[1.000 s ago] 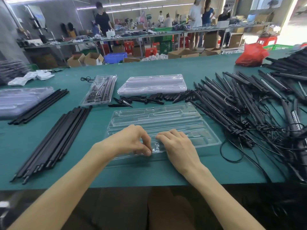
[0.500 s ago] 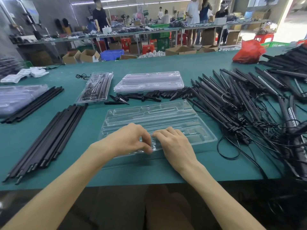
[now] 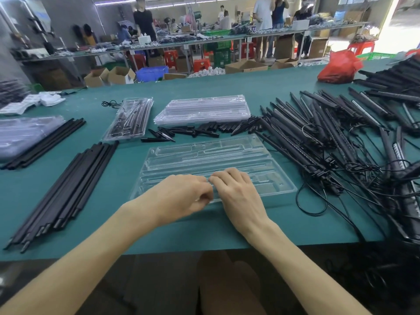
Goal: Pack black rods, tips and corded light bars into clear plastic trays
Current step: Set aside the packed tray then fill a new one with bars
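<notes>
A clear empty plastic tray (image 3: 204, 153) lies in front of me on the green table. My left hand (image 3: 181, 196) pinches its near rim with curled fingers. My right hand (image 3: 238, 194) sits beside it, fingers bent over the same rim, thumb hidden. Long black rods (image 3: 68, 189) lie in a bundle to the left of the tray. Short black tips (image 3: 181, 133) are scattered just behind it. Corded light bars (image 3: 318, 133) are heaped to the right, their cables trailing toward the tray.
A stack of empty clear trays (image 3: 202, 110) and a filled tray (image 3: 129, 119) sit behind the tips. More rods (image 3: 45, 142) and trays (image 3: 22, 133) lie far left. A red bag (image 3: 338, 67) is at the back right. People work at benches beyond.
Both hands stay together on the tray's near rim with only small finger movement. The view has shifted slightly.
</notes>
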The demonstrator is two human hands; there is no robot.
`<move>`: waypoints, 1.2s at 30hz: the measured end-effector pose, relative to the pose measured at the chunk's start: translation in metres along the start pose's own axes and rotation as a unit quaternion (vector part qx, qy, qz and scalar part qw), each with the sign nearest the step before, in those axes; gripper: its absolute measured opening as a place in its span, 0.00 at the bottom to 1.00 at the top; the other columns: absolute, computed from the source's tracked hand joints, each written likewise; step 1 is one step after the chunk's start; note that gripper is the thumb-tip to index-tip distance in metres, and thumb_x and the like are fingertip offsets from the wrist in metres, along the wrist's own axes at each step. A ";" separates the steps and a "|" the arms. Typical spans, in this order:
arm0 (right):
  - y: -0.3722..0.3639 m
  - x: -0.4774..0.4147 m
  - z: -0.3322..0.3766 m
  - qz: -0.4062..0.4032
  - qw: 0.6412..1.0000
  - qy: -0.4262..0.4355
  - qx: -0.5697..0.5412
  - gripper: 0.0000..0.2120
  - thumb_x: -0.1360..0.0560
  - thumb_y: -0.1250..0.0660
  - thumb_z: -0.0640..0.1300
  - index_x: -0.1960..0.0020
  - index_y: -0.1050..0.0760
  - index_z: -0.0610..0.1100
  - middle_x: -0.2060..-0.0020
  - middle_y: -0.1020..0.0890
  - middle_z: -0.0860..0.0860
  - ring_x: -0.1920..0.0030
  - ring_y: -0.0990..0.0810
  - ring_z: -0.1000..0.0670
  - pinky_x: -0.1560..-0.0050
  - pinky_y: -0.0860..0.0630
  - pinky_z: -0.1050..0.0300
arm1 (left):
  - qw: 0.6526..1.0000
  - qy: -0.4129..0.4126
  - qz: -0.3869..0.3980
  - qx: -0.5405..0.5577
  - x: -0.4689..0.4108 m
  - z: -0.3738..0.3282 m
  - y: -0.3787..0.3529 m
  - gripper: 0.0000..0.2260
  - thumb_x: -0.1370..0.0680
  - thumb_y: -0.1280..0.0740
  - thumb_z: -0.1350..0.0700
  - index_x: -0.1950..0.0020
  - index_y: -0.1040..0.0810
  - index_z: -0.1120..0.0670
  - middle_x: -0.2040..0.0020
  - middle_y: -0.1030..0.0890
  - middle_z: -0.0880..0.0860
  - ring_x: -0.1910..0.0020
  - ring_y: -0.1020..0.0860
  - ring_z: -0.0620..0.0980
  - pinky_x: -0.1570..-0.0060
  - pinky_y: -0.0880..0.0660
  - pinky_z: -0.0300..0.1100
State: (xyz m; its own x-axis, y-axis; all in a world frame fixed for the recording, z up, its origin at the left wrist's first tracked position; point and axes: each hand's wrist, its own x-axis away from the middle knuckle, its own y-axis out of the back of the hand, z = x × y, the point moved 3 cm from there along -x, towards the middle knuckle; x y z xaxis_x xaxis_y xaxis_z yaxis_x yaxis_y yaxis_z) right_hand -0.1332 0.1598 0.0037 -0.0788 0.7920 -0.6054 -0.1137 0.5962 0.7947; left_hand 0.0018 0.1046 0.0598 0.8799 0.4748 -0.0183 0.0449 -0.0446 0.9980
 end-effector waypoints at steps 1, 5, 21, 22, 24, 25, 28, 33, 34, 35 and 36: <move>0.001 0.000 0.000 -0.020 1.000 0.002 0.012 0.14 0.31 0.31 0.32 0.47 0.21 0.42 0.48 0.19 0.48 0.46 0.22 0.43 0.45 0.28 0.51 | 1.000 -0.006 -0.023 -0.013 0.003 -0.002 0.000 0.08 0.18 0.39 0.49 0.45 0.21 0.47 0.50 0.22 0.44 0.51 0.23 0.45 0.51 0.25 0.48; 0.005 0.002 0.004 -0.083 0.994 -0.021 0.062 0.29 0.36 0.27 0.31 0.36 0.24 0.43 0.39 0.24 0.45 0.37 0.31 0.43 0.41 0.36 0.49 | 0.992 -0.011 -0.119 -0.025 0.010 0.000 0.007 0.07 0.18 0.36 0.54 0.46 0.21 0.56 0.52 0.21 0.50 0.54 0.21 0.52 0.56 0.23 0.52; -0.012 -0.008 -0.024 0.093 0.788 -0.251 -0.555 0.26 0.19 0.41 0.58 0.51 0.16 0.37 0.62 0.13 0.46 0.68 0.16 0.48 0.72 0.28 0.59 | 0.961 0.076 -0.113 0.241 -0.013 0.039 0.022 0.07 0.26 0.26 0.66 0.57 0.13 0.54 0.65 0.19 0.43 0.66 0.23 0.36 0.59 0.31 0.30; -0.012 -0.008 -0.024 0.101 0.787 -0.250 -0.556 0.26 0.19 0.41 0.58 0.50 0.16 0.37 0.62 0.13 0.46 0.67 0.16 0.48 0.71 0.27 0.58 | 0.960 0.079 -0.098 0.248 -0.016 0.040 0.023 0.07 0.26 0.25 0.66 0.57 0.13 0.53 0.65 0.19 0.44 0.67 0.24 0.37 0.60 0.30 0.32; -0.013 -0.008 -0.025 0.107 0.785 -0.257 -0.554 0.25 0.18 0.41 0.57 0.50 0.16 0.37 0.62 0.13 0.47 0.66 0.17 0.50 0.69 0.26 0.56 | 0.957 0.095 -0.060 0.268 -0.023 0.043 0.024 0.08 0.27 0.24 0.65 0.59 0.13 0.52 0.66 0.17 0.51 0.69 0.25 0.41 0.62 0.28 0.36; -0.013 -0.007 -0.025 0.107 0.784 -0.261 -0.553 0.24 0.18 0.40 0.57 0.49 0.16 0.38 0.62 0.13 0.47 0.66 0.17 0.51 0.69 0.25 0.57 | 0.954 0.101 -0.042 0.281 -0.026 0.045 0.025 0.08 0.27 0.24 0.65 0.59 0.13 0.52 0.66 0.17 0.54 0.70 0.26 0.44 0.64 0.27 0.37; -0.014 -0.006 -0.027 0.106 0.780 -0.267 -0.556 0.22 0.17 0.39 0.56 0.49 0.16 0.39 0.62 0.13 0.47 0.67 0.18 0.52 0.69 0.26 0.58 | 0.946 0.107 -0.002 0.306 -0.030 0.049 0.026 0.07 0.27 0.24 0.65 0.59 0.13 0.53 0.69 0.17 0.53 0.71 0.25 0.47 0.67 0.27 0.36; -0.015 -0.005 -0.027 0.104 0.774 -0.268 -0.564 0.21 0.18 0.39 0.56 0.49 0.16 0.40 0.61 0.13 0.47 0.65 0.17 0.49 0.67 0.25 0.54 | 0.942 0.106 0.027 0.317 -0.036 0.052 0.026 0.06 0.27 0.24 0.65 0.57 0.12 0.55 0.65 0.16 0.56 0.68 0.22 0.49 0.65 0.22 0.40; -0.016 -0.005 -0.027 0.104 0.773 -0.269 -0.565 0.21 0.18 0.39 0.56 0.49 0.16 0.40 0.61 0.13 0.47 0.65 0.17 0.49 0.67 0.25 0.54 | 0.942 0.107 0.033 0.315 -0.036 0.053 0.026 0.05 0.27 0.24 0.65 0.56 0.12 0.55 0.65 0.16 0.55 0.67 0.22 0.49 0.65 0.21 0.41; -0.017 -0.005 -0.028 0.103 0.772 -0.270 -0.566 0.21 0.18 0.39 0.56 0.49 0.16 0.40 0.61 0.13 0.47 0.65 0.18 0.49 0.67 0.25 0.54 | 0.943 0.108 0.038 0.312 -0.037 0.053 0.027 0.05 0.27 0.24 0.65 0.56 0.12 0.55 0.66 0.16 0.55 0.67 0.22 0.49 0.64 0.21 0.41; -0.017 -0.005 -0.028 0.102 0.771 -0.271 -0.567 0.21 0.18 0.39 0.56 0.49 0.16 0.40 0.61 0.13 0.47 0.65 0.18 0.49 0.67 0.25 0.54 | 0.945 0.108 0.041 0.306 -0.037 0.052 0.027 0.05 0.26 0.24 0.64 0.56 0.13 0.55 0.66 0.16 0.53 0.68 0.21 0.48 0.64 0.21 0.42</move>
State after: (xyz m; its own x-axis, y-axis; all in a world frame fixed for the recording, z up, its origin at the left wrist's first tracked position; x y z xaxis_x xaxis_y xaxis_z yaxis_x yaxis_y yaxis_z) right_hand -0.1583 0.1420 -0.0080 0.1809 0.9760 -0.1213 -0.9710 0.1968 0.1357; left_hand -0.0053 0.0397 0.0841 0.7783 0.6130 0.1359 0.3042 -0.5574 0.7725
